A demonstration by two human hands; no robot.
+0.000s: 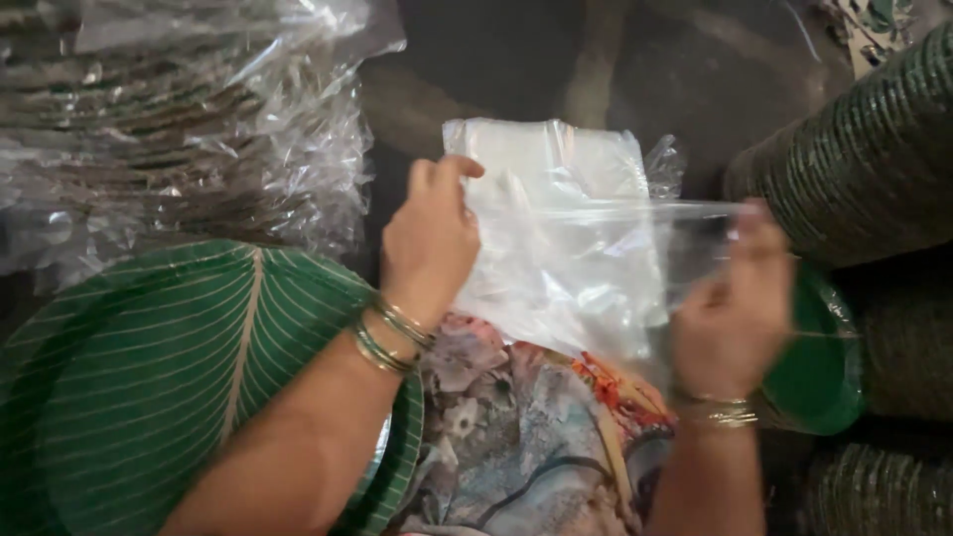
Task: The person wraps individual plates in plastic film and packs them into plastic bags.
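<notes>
Green leaf-patterned plates point(149, 387) are stacked at lower left, close under the left forearm. At centre frame a clear bag point(566, 248) is pinched at its top edge by the left hand point(429, 243) and the blurred right hand point(735, 308), apparently so its mouth is spread. Wrapped plate bundles point(179, 119) lie at upper left.

You have just one camera, and it sits on your head. It looks down and a little forward, over your lap. It is very close, so your left hand point(429, 243) and right hand point(733, 316) fill the middle of the frame. Your arms come in from the bottom edge. A clear plastic bag point(566, 238) sits in the center. Stacked green plates point(874, 149) reach the upper right corner, and the dark floor point(615, 69) shows at the top.
</notes>
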